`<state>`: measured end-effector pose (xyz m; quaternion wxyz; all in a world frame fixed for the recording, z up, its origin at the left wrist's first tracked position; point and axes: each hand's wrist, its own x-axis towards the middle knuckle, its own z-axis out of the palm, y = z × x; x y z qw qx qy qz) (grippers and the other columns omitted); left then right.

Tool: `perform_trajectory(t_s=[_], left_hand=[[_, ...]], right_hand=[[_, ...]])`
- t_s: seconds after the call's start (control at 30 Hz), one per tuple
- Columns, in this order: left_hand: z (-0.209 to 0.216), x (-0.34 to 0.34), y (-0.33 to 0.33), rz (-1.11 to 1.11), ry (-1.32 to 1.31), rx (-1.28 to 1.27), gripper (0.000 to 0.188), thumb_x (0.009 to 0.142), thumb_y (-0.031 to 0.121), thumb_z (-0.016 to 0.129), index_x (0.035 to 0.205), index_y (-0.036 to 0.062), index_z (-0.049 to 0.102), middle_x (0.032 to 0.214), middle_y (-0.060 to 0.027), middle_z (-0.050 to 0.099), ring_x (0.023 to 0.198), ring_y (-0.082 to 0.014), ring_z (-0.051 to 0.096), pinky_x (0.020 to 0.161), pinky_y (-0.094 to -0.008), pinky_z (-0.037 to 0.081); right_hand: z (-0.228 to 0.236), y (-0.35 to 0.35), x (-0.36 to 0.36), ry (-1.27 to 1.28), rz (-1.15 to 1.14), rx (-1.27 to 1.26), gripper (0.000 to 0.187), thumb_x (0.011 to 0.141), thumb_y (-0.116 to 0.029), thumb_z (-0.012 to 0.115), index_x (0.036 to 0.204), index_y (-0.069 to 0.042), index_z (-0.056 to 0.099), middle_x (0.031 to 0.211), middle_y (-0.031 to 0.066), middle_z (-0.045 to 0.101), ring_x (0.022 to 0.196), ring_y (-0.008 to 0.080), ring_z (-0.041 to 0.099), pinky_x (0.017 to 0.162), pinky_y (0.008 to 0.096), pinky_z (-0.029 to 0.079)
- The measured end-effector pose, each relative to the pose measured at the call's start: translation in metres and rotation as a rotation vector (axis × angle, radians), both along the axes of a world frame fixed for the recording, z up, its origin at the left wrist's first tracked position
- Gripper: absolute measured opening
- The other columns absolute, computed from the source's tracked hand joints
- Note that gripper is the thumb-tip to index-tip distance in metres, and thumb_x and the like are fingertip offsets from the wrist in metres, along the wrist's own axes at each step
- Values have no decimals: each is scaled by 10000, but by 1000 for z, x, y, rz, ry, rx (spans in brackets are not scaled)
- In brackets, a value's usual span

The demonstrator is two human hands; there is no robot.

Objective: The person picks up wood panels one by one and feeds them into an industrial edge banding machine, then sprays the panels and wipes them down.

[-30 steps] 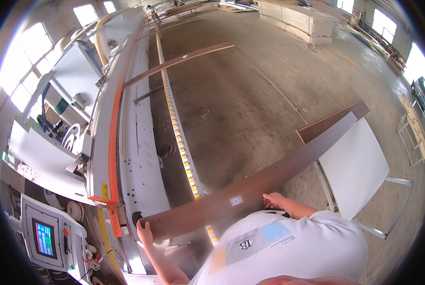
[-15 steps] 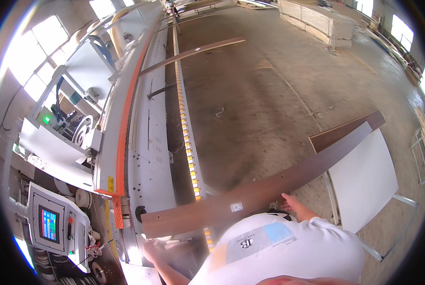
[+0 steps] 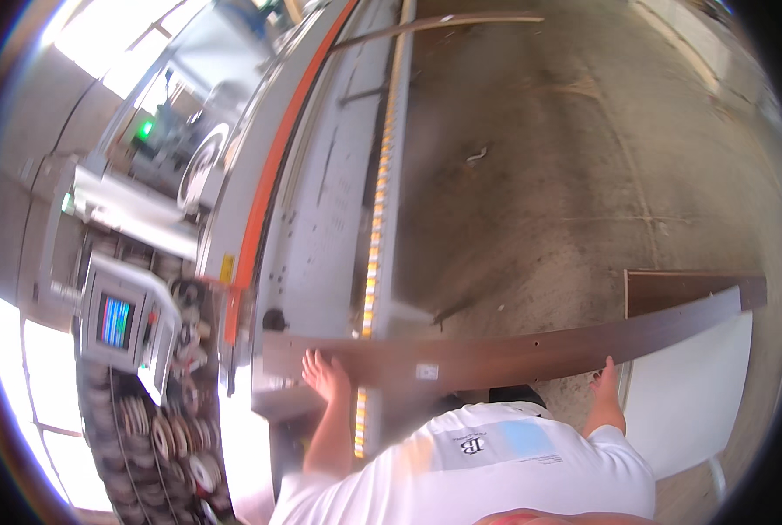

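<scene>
A long brown board (image 3: 487, 354) lies crosswise in front of me, a small white label on its face. Its left end rests at the machine's grey bed (image 3: 312, 236), and its right end reaches over a white panel (image 3: 688, 394). My left hand (image 3: 325, 376) lies flat on the board near that left end, fingers spread. Farther right, my right hand (image 3: 606, 376) grips the near edge of the board; some of its fingers are hidden.
An orange-striped machine (image 3: 273, 179) runs away along the left, beside a strip of yellow and white rollers (image 3: 373, 262). A control panel (image 3: 120, 319) with a lit screen stands at left, above several banding rolls (image 3: 168, 433). Another brown board (image 3: 461, 22) crosses the rollers far ahead.
My left hand has come up from below the board onto its face. The board's right end has swung nearer, so it lies straighter across. The view has turned left.
</scene>
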<state>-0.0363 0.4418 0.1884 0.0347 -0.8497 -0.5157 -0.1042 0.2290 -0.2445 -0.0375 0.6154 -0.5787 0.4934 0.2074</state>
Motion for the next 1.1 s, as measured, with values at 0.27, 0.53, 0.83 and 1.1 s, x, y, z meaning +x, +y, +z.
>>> perform_trajectory(t_s=[0.27,0.53,0.83,1.1], left_hand=[[-14,10,-4,103,-48,7,554,975,311,536,1454,63,404,1601,-116,305,1520,-302,178,1232,-504,95],[-11,8,8,109,-86,-7,540,951,305,545,1437,97,438,1594,-88,333,1513,-278,204,1235,-495,97],[-28,-26,108,305,-298,95,601,941,337,583,1457,91,398,1513,-122,433,1440,-297,337,1202,-510,180],[-16,-45,188,846,-664,-361,832,947,552,529,1509,4,252,1335,-257,584,1175,-434,602,984,-499,457]], right_hand=[[13,-8,35,11,-313,208,583,978,-588,497,1393,-178,508,1359,22,573,1182,256,551,916,438,464],[49,-3,38,-35,-94,177,578,1013,-601,419,1401,-181,506,1352,18,591,1186,256,574,913,410,498],[132,84,9,-61,-81,102,599,1022,-596,382,1413,-158,499,1388,3,569,1210,238,553,930,385,501],[168,125,-1,-75,62,67,578,1024,-571,401,1404,-150,509,1386,11,573,1212,238,555,935,386,502]])
